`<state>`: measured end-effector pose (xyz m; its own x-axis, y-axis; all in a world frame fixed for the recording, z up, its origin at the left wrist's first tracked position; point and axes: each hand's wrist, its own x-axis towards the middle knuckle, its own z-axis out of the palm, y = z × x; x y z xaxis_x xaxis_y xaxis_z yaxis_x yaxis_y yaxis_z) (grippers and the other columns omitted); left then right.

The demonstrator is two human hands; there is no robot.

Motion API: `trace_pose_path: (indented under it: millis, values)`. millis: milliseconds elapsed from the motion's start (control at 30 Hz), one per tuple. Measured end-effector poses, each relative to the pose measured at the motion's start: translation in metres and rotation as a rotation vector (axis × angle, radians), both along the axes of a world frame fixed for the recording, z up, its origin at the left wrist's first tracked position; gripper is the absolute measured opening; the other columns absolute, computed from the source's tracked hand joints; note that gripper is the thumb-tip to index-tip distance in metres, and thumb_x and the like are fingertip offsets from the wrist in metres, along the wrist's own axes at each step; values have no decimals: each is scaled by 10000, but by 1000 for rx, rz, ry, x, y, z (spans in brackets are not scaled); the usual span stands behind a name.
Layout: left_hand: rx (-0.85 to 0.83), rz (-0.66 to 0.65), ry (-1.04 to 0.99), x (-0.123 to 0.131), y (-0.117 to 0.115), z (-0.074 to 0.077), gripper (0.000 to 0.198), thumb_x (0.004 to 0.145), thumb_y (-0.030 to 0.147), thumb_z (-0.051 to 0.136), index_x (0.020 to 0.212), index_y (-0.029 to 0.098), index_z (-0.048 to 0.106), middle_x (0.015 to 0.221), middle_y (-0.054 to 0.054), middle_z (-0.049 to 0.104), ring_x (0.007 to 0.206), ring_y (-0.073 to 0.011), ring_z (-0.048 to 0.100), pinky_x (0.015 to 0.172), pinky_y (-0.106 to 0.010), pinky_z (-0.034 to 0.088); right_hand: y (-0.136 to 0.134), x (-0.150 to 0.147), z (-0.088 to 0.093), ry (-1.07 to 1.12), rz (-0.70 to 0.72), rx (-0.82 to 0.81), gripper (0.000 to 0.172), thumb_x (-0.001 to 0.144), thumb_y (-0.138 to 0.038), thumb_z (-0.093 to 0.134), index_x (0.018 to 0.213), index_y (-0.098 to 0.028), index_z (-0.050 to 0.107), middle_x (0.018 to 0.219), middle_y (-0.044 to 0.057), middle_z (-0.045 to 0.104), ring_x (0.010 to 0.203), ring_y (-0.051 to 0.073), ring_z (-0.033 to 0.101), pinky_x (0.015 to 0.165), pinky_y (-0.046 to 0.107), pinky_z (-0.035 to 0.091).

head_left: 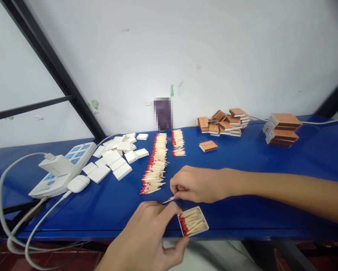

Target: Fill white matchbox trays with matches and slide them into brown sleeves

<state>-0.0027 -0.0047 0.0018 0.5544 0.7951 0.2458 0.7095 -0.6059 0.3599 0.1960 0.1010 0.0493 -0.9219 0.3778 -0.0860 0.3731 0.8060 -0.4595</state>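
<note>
My left hand (150,237) grips a small white matchbox tray (207,226) at the front of the blue table, its thumb and index finger at the tray's left end. Matches (193,221) with red heads fill this tray, heads to the left. Just above it, my right hand (193,184) is closed in a pinch on a match (169,200); its fingertips partly hide how many it holds. Beyond the hands lies a long row of loose matches (157,162), red heads to the left, and a shorter row (178,143) beside it.
White trays (110,157) lie piled at left, near a power strip (80,154) with cables and a white earphone case (78,183). Orange matchboxes (228,122) are heaped at the wall, one box (208,146) lies apart, and others (283,130) are stacked at right.
</note>
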Motion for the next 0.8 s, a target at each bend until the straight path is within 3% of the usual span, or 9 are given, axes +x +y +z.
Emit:
trace_pose_path:
  millis: [133,300,500,800]
  values:
    - [-12,30,-3,4,1,0,314,778,273,662,1081,256,582,850,-8,670,781,-243,656,707,-347,488,0,14,23,-271,-23,76,174,948,-231,537,952,-143,687,858,73,674,733,161,568,592,254,357]
    - [-54,124,-5,9,4,1,251,910,327,588,1154,274,558,602,71,522,504,-162,518,555,-271,388,-1,30,40,-552,-19,325,197,935,-180,532,921,-87,705,830,120,672,528,124,447,517,291,269]
    - [-83,140,-35,9,6,1,230,940,353,576,1154,267,578,561,83,443,463,-139,447,497,-245,312,0,27,39,-511,-27,249,172,896,-182,559,866,-95,704,736,79,654,486,117,411,500,291,245]
    - [-83,175,-72,8,7,0,289,947,342,574,1225,264,596,578,73,470,489,-141,471,524,-236,361,1,24,29,-460,-97,185,187,851,-197,540,909,-109,693,825,100,668,581,147,507,498,269,262]
